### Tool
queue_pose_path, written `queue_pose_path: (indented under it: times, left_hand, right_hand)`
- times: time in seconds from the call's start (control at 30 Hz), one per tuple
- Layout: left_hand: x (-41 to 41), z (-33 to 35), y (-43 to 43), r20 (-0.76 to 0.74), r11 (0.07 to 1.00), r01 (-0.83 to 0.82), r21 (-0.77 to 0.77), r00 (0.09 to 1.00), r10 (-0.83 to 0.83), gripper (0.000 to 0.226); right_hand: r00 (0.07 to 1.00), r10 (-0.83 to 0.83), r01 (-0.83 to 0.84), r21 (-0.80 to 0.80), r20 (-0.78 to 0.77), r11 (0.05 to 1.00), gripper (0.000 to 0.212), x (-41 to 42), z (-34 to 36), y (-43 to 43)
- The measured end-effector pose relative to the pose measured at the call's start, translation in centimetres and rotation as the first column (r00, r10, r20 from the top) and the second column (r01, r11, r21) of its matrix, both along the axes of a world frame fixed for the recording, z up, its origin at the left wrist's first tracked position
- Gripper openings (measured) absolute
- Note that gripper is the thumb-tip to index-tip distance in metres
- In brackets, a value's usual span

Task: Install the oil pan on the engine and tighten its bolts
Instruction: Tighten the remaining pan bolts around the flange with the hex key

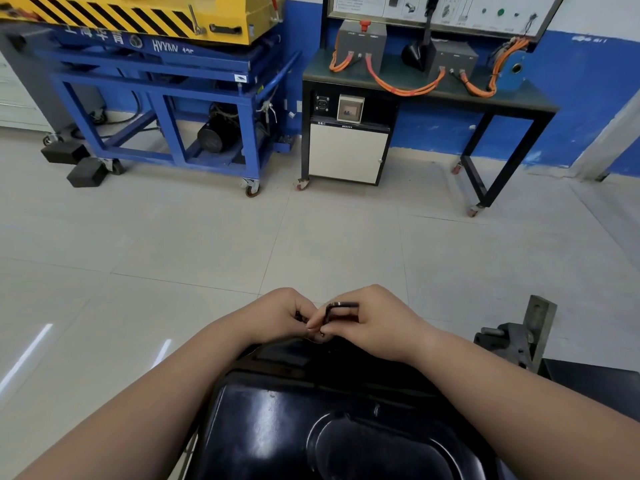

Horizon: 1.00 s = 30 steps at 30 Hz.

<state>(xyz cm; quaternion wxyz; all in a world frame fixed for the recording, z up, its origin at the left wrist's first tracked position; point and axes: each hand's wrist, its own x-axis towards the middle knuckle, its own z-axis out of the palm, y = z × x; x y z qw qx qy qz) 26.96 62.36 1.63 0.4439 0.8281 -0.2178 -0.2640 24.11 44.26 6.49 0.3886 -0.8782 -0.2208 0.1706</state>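
Glossy and black, the oil pan [311, 427] filled the lower centre of the frame beneath my forearms. At its far rim, mid-frame, my right hand [374, 323] pinched a dark L-shaped hex key [337, 308], its short leg pointing down. My left hand [280, 315] met it, fingers curled round something small and dark, probably a bolt [300, 317], though it was too small to be sure. I judged the step wanted the bolt started by fingers, the key seated fully and square, then snugged evenly, never forced.
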Motion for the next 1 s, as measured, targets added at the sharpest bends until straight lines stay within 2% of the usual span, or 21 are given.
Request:
queue_pose_path:
  times: [0.1, 0.23, 0.3, 0.43, 0.57, 0.7, 0.77, 0.87, 0.93, 1.0]
  left_hand:
    - [0.08, -0.1, 0.07, 0.025, 1.0, -0.029, 0.004, 0.999, 0.029, 0.028]
    - [0.16, -0.12, 0.12, 0.021, 0.999, -0.036, -0.033, 0.999, 0.037, 0.034]
    - [0.23, -0.03, 0.1, 0.025, 0.999, -0.036, -0.023, 0.999, 0.036, 0.036]
    - [0.12, 0.21, 0.07, 0.015, 0.999, -0.03, -0.017, 0.999, 0.03, 0.038]
    - [-0.07, 0.21, 0.0, -0.035, 0.999, -0.018, -0.029, 0.999, 0.017, 0.034]
    - [0.05, -0.01, 0.1, -0.006, 0.999, -0.038, -0.018, 0.999, 0.038, 0.039]
    - [-0.03, 0.01, 0.04, 0.015, 0.999, -0.037, -0.017, 0.999, 0.037, 0.032]
    - [-0.02, 0.06, 0.03, -0.004, 0.999, -0.035, -0.032, 0.999, 0.035, 0.024]
    - [0.1, 0.02, 0.08, -0.013, 0.999, -0.043, -0.021, 0.999, 0.043, 0.028]
    - [0.14, 0.03, 0.06, -0.005, 0.999, -0.031, -0.016, 0.999, 0.031, 0.029]
  right_hand:
    - [0.998, -0.062, 0.062, 0.044, 0.007, 0.997, 0.004, 0.16, 0.06, 0.02]
    - [0.994, -0.068, 0.065, 0.031, 0.091, 0.997, 0.023, 0.26, 0.1, 0.49]
    - [0.994, -0.082, 0.077, 0.065, 0.078, 0.995, 0.027, 0.22, 0.16, 0.47]
    - [0.997, 0.019, -0.021, 0.025, 0.081, 0.999, 0.005, 0.04, 0.35, 0.25]
    - [0.995, 0.092, -0.088, -0.096, 0.043, 0.992, 0.016, -0.02, 0.01, 0.02]
    - [0.998, 0.014, -0.011, -0.043, 0.054, 0.999, 0.011, -0.02, 0.36, 0.1]
    - [0.998, -0.014, 0.016, -0.027, 0.065, 1.0, 0.009, 0.2, 0.45, 0.23]
    - [0.993, 0.006, 0.001, -0.059, 0.119, 0.998, 0.021, 0.22, 0.49, 0.61]
    - [0.99, -0.026, 0.029, -0.019, 0.14, 0.999, 0.029, 0.22, 0.36, 0.54]
    - [0.991, -0.058, 0.053, 0.041, 0.117, 0.998, 0.025, 0.12, 0.38, 0.35]
